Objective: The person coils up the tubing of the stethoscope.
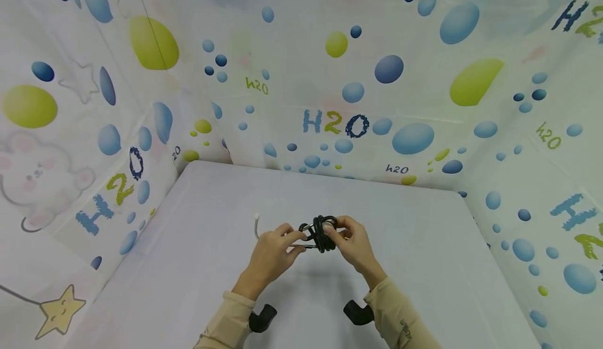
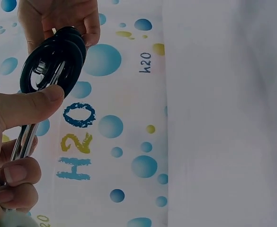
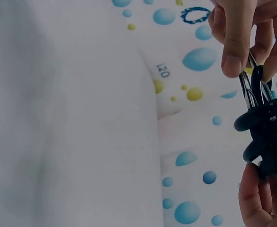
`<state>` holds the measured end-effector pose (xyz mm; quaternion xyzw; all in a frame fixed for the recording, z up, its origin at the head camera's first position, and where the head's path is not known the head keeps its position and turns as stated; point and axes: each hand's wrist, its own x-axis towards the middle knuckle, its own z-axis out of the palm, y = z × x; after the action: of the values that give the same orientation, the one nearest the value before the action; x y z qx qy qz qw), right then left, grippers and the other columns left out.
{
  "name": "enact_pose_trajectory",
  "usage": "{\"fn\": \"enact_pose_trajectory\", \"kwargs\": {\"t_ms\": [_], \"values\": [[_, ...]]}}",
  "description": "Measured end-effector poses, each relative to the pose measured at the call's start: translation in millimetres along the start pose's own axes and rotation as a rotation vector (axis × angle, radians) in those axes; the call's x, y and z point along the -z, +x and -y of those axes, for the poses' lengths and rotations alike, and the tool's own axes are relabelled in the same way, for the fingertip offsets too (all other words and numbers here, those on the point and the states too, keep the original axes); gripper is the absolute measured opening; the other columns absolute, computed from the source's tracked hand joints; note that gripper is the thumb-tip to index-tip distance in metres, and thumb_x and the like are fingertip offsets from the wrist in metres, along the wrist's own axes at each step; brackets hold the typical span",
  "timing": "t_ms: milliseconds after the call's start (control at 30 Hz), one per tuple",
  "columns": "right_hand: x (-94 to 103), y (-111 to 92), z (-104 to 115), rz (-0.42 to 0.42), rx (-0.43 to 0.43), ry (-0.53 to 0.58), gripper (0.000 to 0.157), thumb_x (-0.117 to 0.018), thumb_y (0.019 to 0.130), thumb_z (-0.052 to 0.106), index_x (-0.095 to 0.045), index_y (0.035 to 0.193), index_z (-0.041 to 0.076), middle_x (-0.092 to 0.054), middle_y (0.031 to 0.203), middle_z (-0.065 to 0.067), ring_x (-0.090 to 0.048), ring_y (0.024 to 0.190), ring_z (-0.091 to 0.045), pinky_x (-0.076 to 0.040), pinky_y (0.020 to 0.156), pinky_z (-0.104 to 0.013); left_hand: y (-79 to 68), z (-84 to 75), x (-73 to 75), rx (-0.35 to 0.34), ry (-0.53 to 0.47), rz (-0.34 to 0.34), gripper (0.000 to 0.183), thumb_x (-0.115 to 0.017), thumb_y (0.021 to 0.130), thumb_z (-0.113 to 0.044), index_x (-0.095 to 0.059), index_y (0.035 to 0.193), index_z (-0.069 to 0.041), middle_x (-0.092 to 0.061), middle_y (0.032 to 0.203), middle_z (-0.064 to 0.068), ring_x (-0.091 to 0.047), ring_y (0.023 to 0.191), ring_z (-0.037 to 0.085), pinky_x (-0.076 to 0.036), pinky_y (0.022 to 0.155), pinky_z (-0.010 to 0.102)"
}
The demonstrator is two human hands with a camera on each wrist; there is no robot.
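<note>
A black cord [image 1: 323,236] is wound in several loops around shiny thin metal rods [image 2: 27,137], held up over the white table. My left hand [image 1: 273,255] grips the rods, thumb near the loops in the left wrist view. From behind that hand in the head view, a thin curved end with a white tip [image 1: 256,217] sticks out to the left. My right hand [image 1: 354,241] pinches the far side of the coil, its thumb on the loops. In the right wrist view the coiled cord [image 3: 268,130] lies between both hands.
The white tabletop [image 1: 212,197] spreads below the hands. Walls of white cloth [image 1: 292,92] with blue and green dots and H2O lettering close it in at the back and sides. A dark curved piece [image 1: 263,318] sits at the left sleeve, another [image 1: 359,312] at the right.
</note>
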<state>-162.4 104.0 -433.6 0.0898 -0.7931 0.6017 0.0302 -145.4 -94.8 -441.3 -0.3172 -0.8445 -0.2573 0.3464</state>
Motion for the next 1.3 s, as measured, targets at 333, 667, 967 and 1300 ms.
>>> {"fn": "enact_pose_trajectory", "kwargs": {"t_ms": [333,667,967,1300], "values": [[-1.4,1,6,-0.043,-0.027,0.114,0.012,-0.066,0.083,-0.005,-0.059,0.092,-0.008,-0.058,0.083,-0.01,-0.052,0.057,-0.012,-0.041,0.049,-0.022,2.9,1.1,-0.3,0.019,-0.061,0.005,0.032,-0.088,0.06,-0.009,-0.072,0.088,-0.012,-0.058,0.074,0.002,-0.054,0.051,0.011,-0.046,0.05,0.019],[1.4,0,5,-0.052,-0.172,0.343,0.015,-0.065,0.077,-0.014,-0.052,0.084,-0.013,-0.053,0.075,-0.004,-0.054,0.064,-0.014,-0.05,0.058,-0.025,1.2,-1.6,-2.0,0.107,-0.117,0.047,0.056,-0.089,0.059,-0.01,-0.064,0.108,0.002,-0.066,0.08,0.007,-0.064,0.067,0.015,-0.052,0.06,0.022],[-0.3,-1,-4,-0.039,-0.219,0.348,0.016,-0.064,0.079,-0.014,-0.057,0.093,-0.017,-0.053,0.075,-0.005,-0.057,0.065,-0.011,-0.052,0.061,-0.023,-0.9,-0.2,-1.4,0.108,-0.124,0.026,0.036,-0.09,0.055,-0.009,-0.064,0.079,-0.001,-0.067,0.074,0.007,-0.064,0.064,0.014,-0.051,0.058,0.019],[6.7,-2,-10,0.115,-0.139,0.333,0.027,-0.062,0.083,-0.012,-0.051,0.106,-0.021,-0.055,0.08,-0.004,-0.062,0.068,-0.01,-0.053,0.066,-0.023,-1.5,1.0,0.9,0.105,-0.105,0.029,0.035,-0.09,0.055,-0.01,-0.065,0.079,-0.002,-0.068,0.076,0.006,-0.064,0.064,0.014,-0.051,0.058,0.019]]}}
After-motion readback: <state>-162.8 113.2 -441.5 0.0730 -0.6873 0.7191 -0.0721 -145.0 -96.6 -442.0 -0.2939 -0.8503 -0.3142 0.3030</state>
